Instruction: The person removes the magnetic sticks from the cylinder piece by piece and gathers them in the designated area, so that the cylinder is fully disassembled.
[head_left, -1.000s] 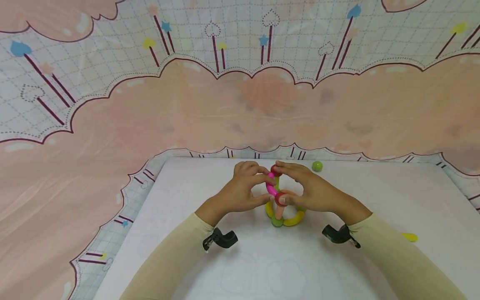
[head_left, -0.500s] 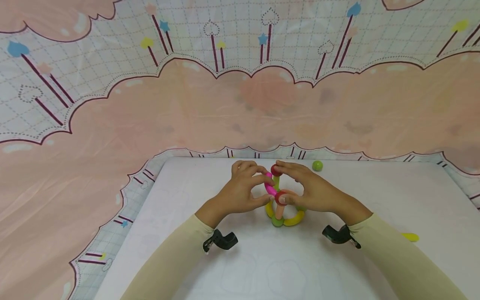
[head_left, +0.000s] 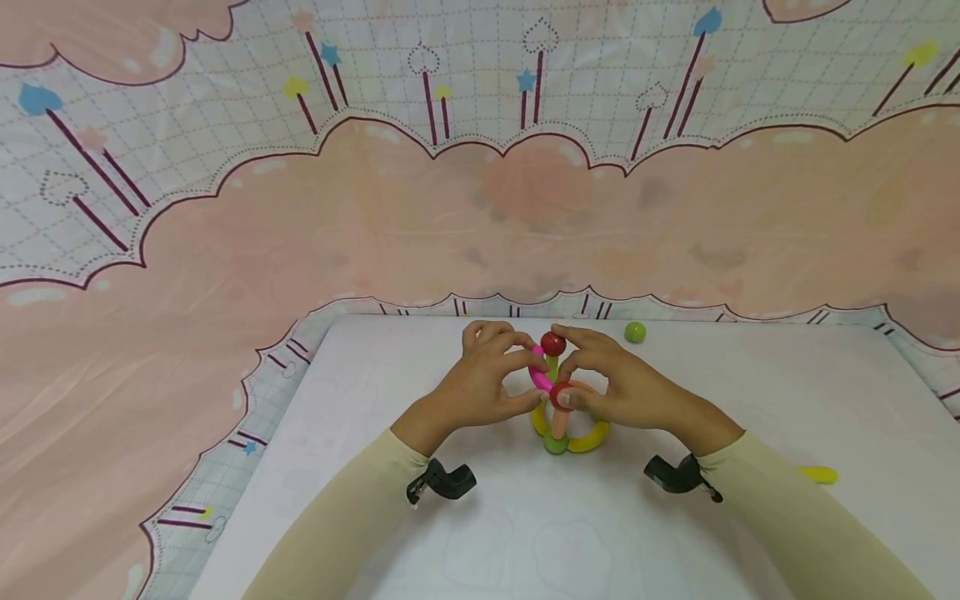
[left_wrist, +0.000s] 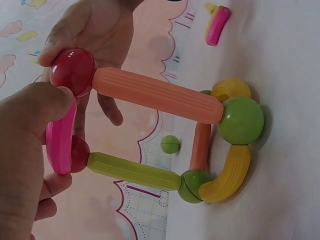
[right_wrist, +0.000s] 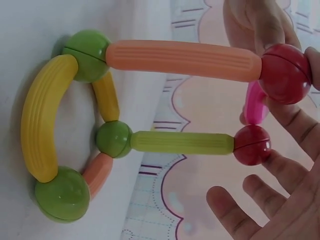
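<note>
A toy frame of coloured rods and balls stands on the white table (head_left: 450, 517). Its ring base joins yellow curved rods (right_wrist: 40, 120) and an orange one through green balls (right_wrist: 62, 195). From the base rise an orange rod (left_wrist: 157, 95) and a light green rod (right_wrist: 182, 143), each topped by a red ball. My left hand (head_left: 487, 379) pinches the pink curved rod (left_wrist: 62, 142), which bridges the two red balls. My right hand (head_left: 633, 375) holds the near red ball (right_wrist: 285, 74) between thumb and finger, while another fingertip touches the far red ball (head_left: 553, 342).
Behind the frame, toward the table's far edge, lies a loose green ball (head_left: 635, 332). A yellow piece (head_left: 819, 474) lies beside the right forearm. The left wrist view shows a pink-and-yellow piece (left_wrist: 218, 25) on the table. A printed cloth (head_left: 450, 225) hangs behind.
One finger of my right hand has curled down toward the near red ball, leaving more of the far red ball showing. My left hand keeps its pinch on the pink rod.
</note>
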